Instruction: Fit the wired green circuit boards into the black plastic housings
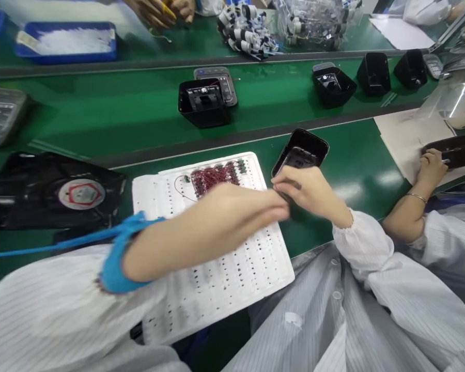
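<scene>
My left hand [251, 202], with a blue band at the wrist, reaches across a white perforated tray [232, 279]. Its fingers are pressed together and a little blurred. Close to its fingertips, my right hand [312, 192] is closed in a pinch. Whatever the two hands hold is too small and too hidden to name. Just beyond my right hand lies an open black plastic housing [302, 147], its near end partly covered by the hand. Towards the tray's far side sits a bundle of dark red wires [215, 178] with small green parts, one wire looping out to the left.
A black bag [50, 191] with a round label lies left. Across the green line [139, 108] stand black housings [203, 106] and keypad panels [0, 116]. A blue bin [65, 44] is at the back. A co-worker's hand [432, 168] works at right; another's hands [163, 10] are opposite.
</scene>
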`<state>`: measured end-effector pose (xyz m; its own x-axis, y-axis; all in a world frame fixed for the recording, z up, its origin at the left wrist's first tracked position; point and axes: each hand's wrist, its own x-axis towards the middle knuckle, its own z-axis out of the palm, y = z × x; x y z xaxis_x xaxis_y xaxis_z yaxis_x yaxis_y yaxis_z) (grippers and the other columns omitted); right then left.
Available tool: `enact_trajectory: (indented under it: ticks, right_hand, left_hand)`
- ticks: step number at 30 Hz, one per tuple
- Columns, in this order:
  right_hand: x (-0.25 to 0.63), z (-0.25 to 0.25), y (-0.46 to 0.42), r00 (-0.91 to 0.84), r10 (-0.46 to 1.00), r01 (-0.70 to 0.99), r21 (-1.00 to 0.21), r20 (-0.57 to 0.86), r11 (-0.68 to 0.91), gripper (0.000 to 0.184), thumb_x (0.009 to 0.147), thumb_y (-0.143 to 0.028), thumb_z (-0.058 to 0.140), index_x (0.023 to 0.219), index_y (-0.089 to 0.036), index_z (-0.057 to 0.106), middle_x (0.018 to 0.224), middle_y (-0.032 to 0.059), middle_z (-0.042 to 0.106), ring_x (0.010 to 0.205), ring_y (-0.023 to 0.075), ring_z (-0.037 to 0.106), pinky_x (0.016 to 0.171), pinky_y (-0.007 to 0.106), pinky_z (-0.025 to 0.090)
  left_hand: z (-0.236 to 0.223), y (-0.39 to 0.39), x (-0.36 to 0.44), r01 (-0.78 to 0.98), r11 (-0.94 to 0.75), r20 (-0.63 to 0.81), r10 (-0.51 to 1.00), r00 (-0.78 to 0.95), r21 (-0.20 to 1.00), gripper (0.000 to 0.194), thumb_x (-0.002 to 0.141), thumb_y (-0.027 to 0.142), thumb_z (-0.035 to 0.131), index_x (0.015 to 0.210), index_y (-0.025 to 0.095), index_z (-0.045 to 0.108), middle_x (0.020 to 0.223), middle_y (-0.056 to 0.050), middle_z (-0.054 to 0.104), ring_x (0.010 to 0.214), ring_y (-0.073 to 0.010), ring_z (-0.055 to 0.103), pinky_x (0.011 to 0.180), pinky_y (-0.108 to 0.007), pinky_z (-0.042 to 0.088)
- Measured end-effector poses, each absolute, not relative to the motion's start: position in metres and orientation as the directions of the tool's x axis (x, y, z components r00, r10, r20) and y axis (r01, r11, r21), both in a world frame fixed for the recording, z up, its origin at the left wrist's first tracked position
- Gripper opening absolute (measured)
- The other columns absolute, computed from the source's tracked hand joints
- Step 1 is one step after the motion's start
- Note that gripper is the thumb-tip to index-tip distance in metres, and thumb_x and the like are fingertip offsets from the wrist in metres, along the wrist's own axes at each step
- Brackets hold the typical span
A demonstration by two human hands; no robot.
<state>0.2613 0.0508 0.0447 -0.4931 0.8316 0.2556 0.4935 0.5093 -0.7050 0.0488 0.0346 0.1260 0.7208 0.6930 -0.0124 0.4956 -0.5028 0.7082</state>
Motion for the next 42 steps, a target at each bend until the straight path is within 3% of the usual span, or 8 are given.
enact_trajectory:
  ticks: [2,5,9,14,19,24,35,42]
  right_hand:
    - [0.268,0.029,0.029,-0.451,0.847,0.435,-0.759,0.281,0.484,0.016,0.096,-0.026,0.061,0.084,-0.022,0.071,0.104,0.0044,0.073,0.093,0.0187,0.067,0.086,0.033,0.051]
    - [0.284,0.011,0.002,-0.337,0.919,0.374,-0.866,0.206,0.331,0.015,0.091,-0.031,0.068,0.081,-0.024,0.076,0.102,0.0054,0.072,0.091,0.0189,0.066,0.080,0.034,0.055]
    - [0.306,0.002,-0.013,-0.184,0.983,0.171,-0.984,0.012,0.044,0.020,0.080,-0.044,0.080,0.080,-0.024,0.077,0.086,0.0033,0.070,0.079,0.0168,0.067,0.070,0.031,0.057]
    - [0.313,0.000,-0.008,-0.120,0.991,-0.042,-0.998,-0.051,-0.057,0.031,0.068,-0.048,0.089,0.077,-0.023,0.073,0.079,0.0004,0.068,0.067,0.0128,0.064,0.066,0.029,0.058]
    - [0.300,0.002,0.007,-0.235,0.969,-0.165,-0.980,-0.073,-0.114,0.038,0.064,-0.048,0.092,0.078,-0.021,0.069,0.074,-0.0019,0.066,0.060,0.0107,0.060,0.059,0.027,0.056]
    - [0.287,0.004,0.024,-0.316,0.947,-0.049,-0.996,-0.049,-0.068,0.039,0.068,-0.054,0.088,0.076,-0.021,0.069,0.087,0.0023,0.067,0.072,0.0129,0.060,0.065,0.030,0.056]
    - [0.283,-0.008,0.032,-0.048,0.989,0.296,-0.944,0.136,0.145,0.014,0.083,-0.036,0.076,0.078,-0.023,0.077,0.090,0.0039,0.070,0.082,0.0167,0.066,0.073,0.032,0.058]
    - [0.296,-0.006,0.049,-0.266,0.917,0.585,-0.706,0.297,0.399,0.018,0.095,-0.022,0.060,0.091,-0.023,0.077,0.099,0.0052,0.076,0.095,0.0207,0.070,0.091,0.037,0.057]
  left_hand:
    - [0.117,0.026,0.069,0.346,-0.541,-0.041,0.496,0.867,0.767,0.030,0.102,0.036,0.045,0.088,0.027,0.070,0.076,0.002,0.073,0.061,-0.0141,0.064,0.058,-0.026,0.043]
    - [0.106,0.026,0.083,0.271,-0.552,-0.072,0.355,0.932,0.788,0.020,0.101,0.027,0.049,0.102,0.026,0.069,0.090,0.000,0.075,0.069,-0.0146,0.067,0.060,-0.024,0.044]
    - [0.093,0.048,0.073,0.328,-0.502,-0.047,0.493,0.869,0.801,0.022,0.100,0.029,0.051,0.116,0.026,0.066,0.100,-0.001,0.074,0.085,-0.0153,0.070,0.072,-0.024,0.052]
    - [0.065,0.061,0.063,0.418,-0.338,-0.035,0.742,0.669,0.843,0.026,0.096,0.041,0.055,0.109,0.021,0.066,0.113,-0.006,0.072,0.100,-0.0195,0.069,0.088,-0.033,0.057]
    - [0.042,0.043,0.080,0.379,-0.165,-0.163,0.700,0.696,0.910,0.021,0.090,0.035,0.063,0.104,0.020,0.067,0.101,-0.005,0.076,0.089,-0.0180,0.072,0.081,-0.031,0.059]
    - [0.034,0.032,0.091,0.359,-0.017,-0.238,0.720,0.652,0.933,0.024,0.096,0.040,0.056,0.086,0.020,0.065,0.084,-0.002,0.075,0.077,-0.0147,0.072,0.072,-0.025,0.058]
    - [0.018,0.054,0.109,0.286,0.333,-0.435,0.762,0.480,0.899,0.030,0.093,0.019,0.062,0.064,0.017,0.056,0.055,0.001,0.064,0.045,-0.0091,0.060,0.044,-0.019,0.049]
    - [0.013,0.077,0.107,0.314,0.261,-0.402,0.706,0.583,0.913,0.027,0.099,0.018,0.058,0.073,0.015,0.060,0.058,0.000,0.066,0.048,-0.0082,0.062,0.046,-0.017,0.050]
